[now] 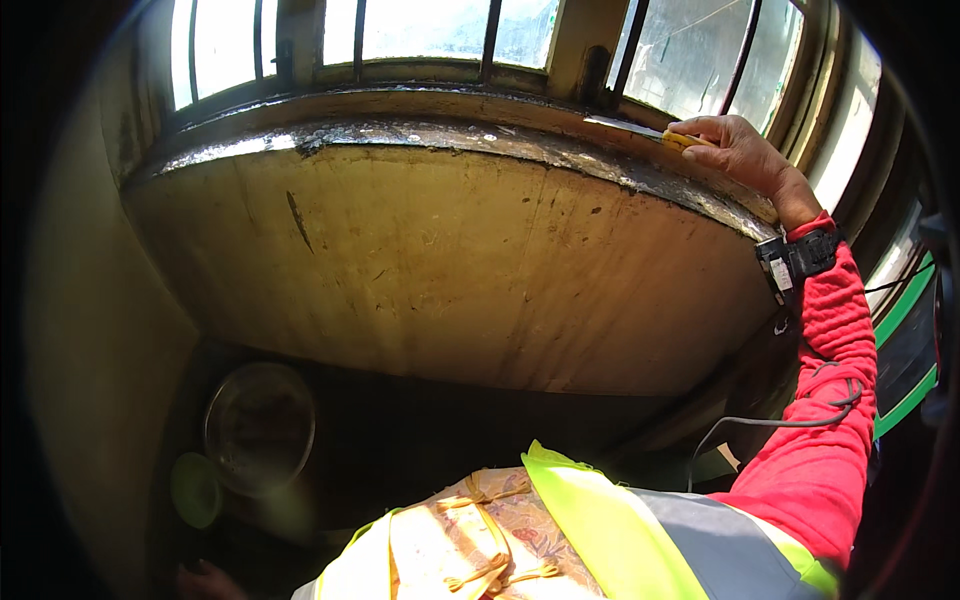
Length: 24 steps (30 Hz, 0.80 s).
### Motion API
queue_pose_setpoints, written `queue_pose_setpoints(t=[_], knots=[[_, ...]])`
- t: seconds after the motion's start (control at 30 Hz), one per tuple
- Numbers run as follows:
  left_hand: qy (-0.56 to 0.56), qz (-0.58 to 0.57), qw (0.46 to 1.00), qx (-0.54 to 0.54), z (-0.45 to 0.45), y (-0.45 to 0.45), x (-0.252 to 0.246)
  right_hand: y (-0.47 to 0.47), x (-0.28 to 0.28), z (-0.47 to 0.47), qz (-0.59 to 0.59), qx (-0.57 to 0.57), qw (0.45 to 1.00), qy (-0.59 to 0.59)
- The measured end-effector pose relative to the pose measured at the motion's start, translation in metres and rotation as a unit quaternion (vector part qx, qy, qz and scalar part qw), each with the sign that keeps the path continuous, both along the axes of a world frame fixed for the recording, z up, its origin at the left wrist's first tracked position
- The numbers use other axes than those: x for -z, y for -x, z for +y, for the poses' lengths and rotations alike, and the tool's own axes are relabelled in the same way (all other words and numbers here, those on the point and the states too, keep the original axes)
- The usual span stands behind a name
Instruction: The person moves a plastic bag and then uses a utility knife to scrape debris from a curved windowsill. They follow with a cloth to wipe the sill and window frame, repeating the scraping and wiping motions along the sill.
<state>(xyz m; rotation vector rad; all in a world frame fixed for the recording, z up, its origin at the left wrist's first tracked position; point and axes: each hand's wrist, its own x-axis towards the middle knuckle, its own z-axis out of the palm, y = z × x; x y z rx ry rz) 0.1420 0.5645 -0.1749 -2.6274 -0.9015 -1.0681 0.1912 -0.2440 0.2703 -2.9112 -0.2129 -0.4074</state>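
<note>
At the upper right, my right hand grips the yellow handle of a flat-bladed scraper or knife. Its pale blade lies along the window ledge, close to the foot of the window frame. The ledge is dark, stained and spotted with whitish flecks, with peeling patches along its front edge. My left hand shows only in part at the lower left, dim and low beside my body; whether it holds anything is not visible.
Windows with dark vertical bars stand behind the ledge. Below it is a stained yellowish wall. On the dark floor at the lower left are a round, clear basin and a green bowl-like container. A grey cable loops by my right sleeve.
</note>
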Motion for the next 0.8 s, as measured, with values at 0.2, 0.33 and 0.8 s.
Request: queue_pose_setpoints(t=[0.2, 0.33, 0.8], knots=[[0.065, 0.131, 0.988, -0.052, -0.058, 0.020, 0.039, -0.014, -0.035, -0.026, 0.099, 0.057, 0.992, -0.050], [0.086, 0.042, 0.995, -0.027, -0.043, 0.021, 0.106, -0.039, -0.049, -0.029, 0.157, 0.027, 0.985, -0.061], [0.163, -0.066, 0.981, 0.088, -0.062, -0.012, 0.196, -0.036, -0.039, -0.073, 0.079, -0.050, 0.996, 0.014]])
